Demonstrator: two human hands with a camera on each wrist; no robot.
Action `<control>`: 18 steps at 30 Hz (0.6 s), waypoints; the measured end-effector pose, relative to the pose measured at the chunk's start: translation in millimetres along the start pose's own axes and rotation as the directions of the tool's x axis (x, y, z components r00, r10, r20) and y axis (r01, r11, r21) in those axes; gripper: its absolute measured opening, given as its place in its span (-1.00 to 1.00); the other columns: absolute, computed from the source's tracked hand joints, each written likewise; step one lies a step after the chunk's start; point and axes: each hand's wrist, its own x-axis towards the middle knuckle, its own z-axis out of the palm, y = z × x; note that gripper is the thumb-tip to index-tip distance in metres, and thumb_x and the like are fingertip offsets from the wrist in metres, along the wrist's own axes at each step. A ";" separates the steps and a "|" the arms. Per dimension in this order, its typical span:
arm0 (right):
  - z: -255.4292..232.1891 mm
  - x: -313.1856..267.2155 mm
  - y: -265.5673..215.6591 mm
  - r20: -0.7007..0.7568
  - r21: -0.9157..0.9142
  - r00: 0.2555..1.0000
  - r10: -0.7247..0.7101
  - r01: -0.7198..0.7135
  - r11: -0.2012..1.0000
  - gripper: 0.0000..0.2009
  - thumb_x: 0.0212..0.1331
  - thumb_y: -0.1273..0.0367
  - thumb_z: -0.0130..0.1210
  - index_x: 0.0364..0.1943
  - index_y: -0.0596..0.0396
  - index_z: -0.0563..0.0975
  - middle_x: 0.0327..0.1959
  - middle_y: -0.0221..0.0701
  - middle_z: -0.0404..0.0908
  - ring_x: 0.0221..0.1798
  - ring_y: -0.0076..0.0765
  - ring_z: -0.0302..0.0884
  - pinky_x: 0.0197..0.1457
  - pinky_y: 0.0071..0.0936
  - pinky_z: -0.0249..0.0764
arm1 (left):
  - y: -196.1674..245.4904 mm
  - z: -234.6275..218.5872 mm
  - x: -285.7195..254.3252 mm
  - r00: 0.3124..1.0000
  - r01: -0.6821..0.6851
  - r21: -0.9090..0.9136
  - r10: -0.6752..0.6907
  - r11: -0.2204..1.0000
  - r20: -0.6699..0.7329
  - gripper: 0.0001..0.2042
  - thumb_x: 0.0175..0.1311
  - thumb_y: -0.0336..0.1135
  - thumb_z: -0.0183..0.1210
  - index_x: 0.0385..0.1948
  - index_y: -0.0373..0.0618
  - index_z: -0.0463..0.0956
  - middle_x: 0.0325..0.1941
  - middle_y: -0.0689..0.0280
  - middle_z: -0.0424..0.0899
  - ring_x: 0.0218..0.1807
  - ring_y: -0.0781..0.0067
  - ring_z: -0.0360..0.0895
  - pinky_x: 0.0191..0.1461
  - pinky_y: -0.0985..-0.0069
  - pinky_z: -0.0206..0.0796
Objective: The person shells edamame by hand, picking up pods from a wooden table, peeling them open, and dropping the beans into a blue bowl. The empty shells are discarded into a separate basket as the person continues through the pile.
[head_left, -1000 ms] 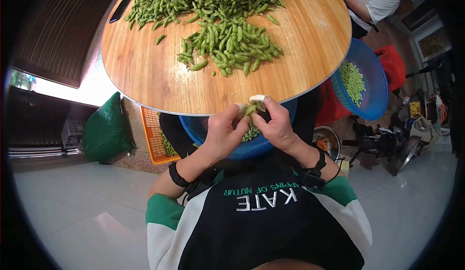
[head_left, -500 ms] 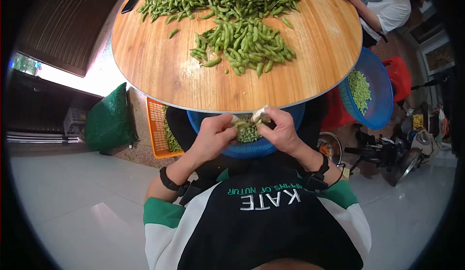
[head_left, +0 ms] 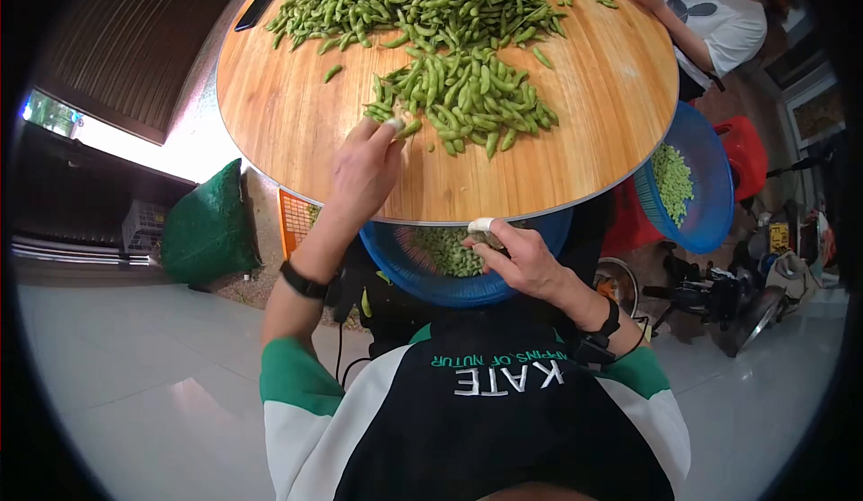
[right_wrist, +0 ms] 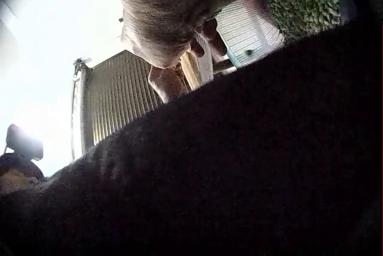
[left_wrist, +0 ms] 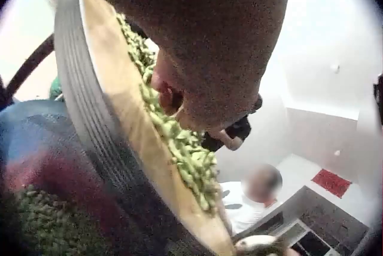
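Note:
At the near left edge of the smaller heap of edamame pods [head_left: 485, 97], my left hand [head_left: 364, 168] pinches a pod [head_left: 410, 130] beside its white-wrapped fingertip. In the left wrist view the forearm and hand [left_wrist: 206, 88] reach across the pods [left_wrist: 191, 160]. My right hand [head_left: 526, 263] hovers at the table's near edge, over a blue basin [head_left: 431, 294] of shelled beans [head_left: 454, 251]. Its fingers are curled, with white wrapping around one fingertip; I cannot tell whether something is between them. The right wrist view shows this hand [right_wrist: 164, 22] mostly from its back.
A larger pod heap [head_left: 413, 2] covers the far side of the round wooden table [head_left: 288, 141], near a phone [head_left: 258, 8]. Another person [head_left: 710, 16] sits at the far right. Another blue basin [head_left: 710, 177] with beans stands right; an orange crate [head_left: 295, 222] stands left.
My hands were together over the basin with a pod between them, then drew apart. The left hand has moved up and left onto the table, to the pods; the right stays over the basin.

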 end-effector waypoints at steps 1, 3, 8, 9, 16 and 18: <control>-3.2 0.3 -0.6 0.016 -0.070 1.000 -0.007 0.008 0.997 -0.65 0.08 0.48 0.15 -0.03 0.32 0.42 -0.30 -0.16 0.56 -0.28 -0.24 0.61 -0.22 -0.42 0.52 | -5.3 10.4 6.7 1.000 0.002 -0.004 -0.002 1.000 -0.004 -0.84 0.10 -0.43 0.17 -0.27 -0.17 0.52 -0.35 0.11 0.48 -0.28 0.05 0.49 -0.23 0.25 0.34; -4.1 1.0 0.8 -0.022 0.093 0.998 0.063 -0.060 0.994 -0.63 0.14 0.46 0.10 0.04 0.32 0.37 -0.35 -0.22 0.53 -0.36 -0.36 0.55 -0.30 -0.49 0.48 | -14.9 27.3 16.8 1.000 -0.011 0.128 0.011 0.992 0.003 -0.82 0.04 -0.42 0.21 -0.29 -0.18 0.52 -0.33 0.09 0.47 -0.21 0.02 0.45 -0.16 0.22 0.33; -21.5 9.0 -13.2 0.084 0.665 0.942 0.324 -0.296 0.686 -0.51 0.35 0.40 -0.19 0.34 0.20 0.06 -0.29 -0.31 0.45 -0.55 -0.68 0.23 -0.55 -0.73 0.25 | 2.2 23.6 6.2 0.954 0.289 -0.639 -0.269 0.713 0.132 -0.82 0.03 -0.48 0.28 -0.31 -0.23 0.53 -0.39 0.31 0.48 -0.47 0.48 0.43 -0.42 0.57 0.28; -20.8 11.2 -12.1 0.075 0.670 0.939 0.335 -0.296 0.681 -0.51 0.35 0.40 -0.19 0.34 0.20 0.06 -0.29 -0.31 0.45 -0.55 -0.68 0.23 -0.55 -0.73 0.25 | 17.3 17.0 0.7 0.954 0.293 -0.640 -0.261 0.710 0.146 -0.82 0.03 -0.48 0.28 -0.31 -0.23 0.53 -0.39 0.31 0.48 -0.47 0.48 0.43 -0.42 0.57 0.28; -12.8 16.3 -13.9 0.050 0.746 0.946 0.319 -0.248 0.618 -0.54 0.35 0.39 -0.10 0.31 0.12 0.17 -0.38 -0.44 0.47 -0.56 -0.74 0.30 -0.60 -0.78 0.26 | 60.2 23.6 -37.8 0.793 0.572 -0.819 -0.279 0.039 0.541 -0.85 0.07 -0.56 0.25 -0.31 -0.24 0.56 -0.51 0.43 0.58 -0.59 0.78 0.32 -0.56 0.76 0.07; -13.4 13.3 -15.0 0.050 0.751 0.952 0.301 -0.235 0.617 -0.53 0.35 0.40 -0.13 0.32 0.14 0.15 -0.37 -0.41 0.47 -0.55 -0.72 0.30 -0.61 -0.77 0.26 | 65.4 28.0 -40.6 0.811 0.541 -0.841 -0.285 0.032 0.511 -0.86 0.07 -0.56 0.24 -0.31 -0.25 0.57 -0.46 0.38 0.63 -0.57 0.79 0.35 -0.54 0.78 0.06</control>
